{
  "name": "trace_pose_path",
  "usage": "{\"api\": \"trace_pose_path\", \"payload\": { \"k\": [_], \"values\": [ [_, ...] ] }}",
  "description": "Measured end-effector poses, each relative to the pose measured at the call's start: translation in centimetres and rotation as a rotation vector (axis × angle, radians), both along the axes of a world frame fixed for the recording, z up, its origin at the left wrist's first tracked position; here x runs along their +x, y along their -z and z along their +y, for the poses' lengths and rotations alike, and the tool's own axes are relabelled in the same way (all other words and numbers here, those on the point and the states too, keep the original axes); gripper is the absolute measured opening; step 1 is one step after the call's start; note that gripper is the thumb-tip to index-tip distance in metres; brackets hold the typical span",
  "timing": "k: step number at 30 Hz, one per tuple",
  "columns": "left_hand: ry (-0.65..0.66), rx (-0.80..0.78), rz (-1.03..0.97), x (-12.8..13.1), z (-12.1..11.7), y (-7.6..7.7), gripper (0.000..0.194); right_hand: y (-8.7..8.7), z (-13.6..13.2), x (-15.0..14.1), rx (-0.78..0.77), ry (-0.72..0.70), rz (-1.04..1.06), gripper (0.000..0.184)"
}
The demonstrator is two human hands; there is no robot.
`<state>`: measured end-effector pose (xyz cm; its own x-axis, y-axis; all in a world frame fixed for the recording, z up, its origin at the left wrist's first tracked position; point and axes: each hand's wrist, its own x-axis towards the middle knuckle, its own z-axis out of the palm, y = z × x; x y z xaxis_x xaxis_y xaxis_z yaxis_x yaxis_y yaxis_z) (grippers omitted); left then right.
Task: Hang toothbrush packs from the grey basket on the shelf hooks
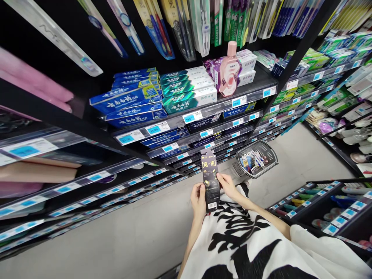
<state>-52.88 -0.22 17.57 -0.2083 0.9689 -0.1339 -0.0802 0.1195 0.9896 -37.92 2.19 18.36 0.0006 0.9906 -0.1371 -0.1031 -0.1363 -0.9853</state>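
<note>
A dark toothbrush package [211,186] with yellow print and a barcode near its bottom is held upright in front of my body. My left hand [198,199] grips its left edge, thumb on the face. On the opposite edge, my right hand [228,186] pinches it a little higher up. The fingers behind the package are hidden. Beyond my hands, a black basket [238,155] with several small packages in it stands on the floor by the shelves.
Blue toothpaste boxes [130,97], green and white boxes [188,87] and a pink bottle [230,71] stand on the shelf ahead. Packaged toothbrushes [178,29] hang above. Price tags line the shelf edges. A low display rack [316,205] is at my right, along the grey floor [122,232].
</note>
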Motion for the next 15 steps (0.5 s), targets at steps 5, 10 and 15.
{"api": "trace_pose_path", "payload": {
  "k": [5, 10, 15],
  "values": [
    [0.019, -0.006, -0.047, -0.03, 0.02, 0.33, 0.036, -0.34, -0.03, -0.03, -0.007, 0.015, 0.004, 0.057],
    [0.048, -0.014, -0.081, -0.04, 0.06, 0.54, 0.035, -0.61, 0.01, 0.04, -0.009, 0.048, -0.002, 0.057],
    [0.157, -0.091, -0.151, -0.1, -0.02, 0.49, 0.034, -0.54, 0.11, 0.22, 0.016, 0.127, -0.028, 0.055]
  ]
}}
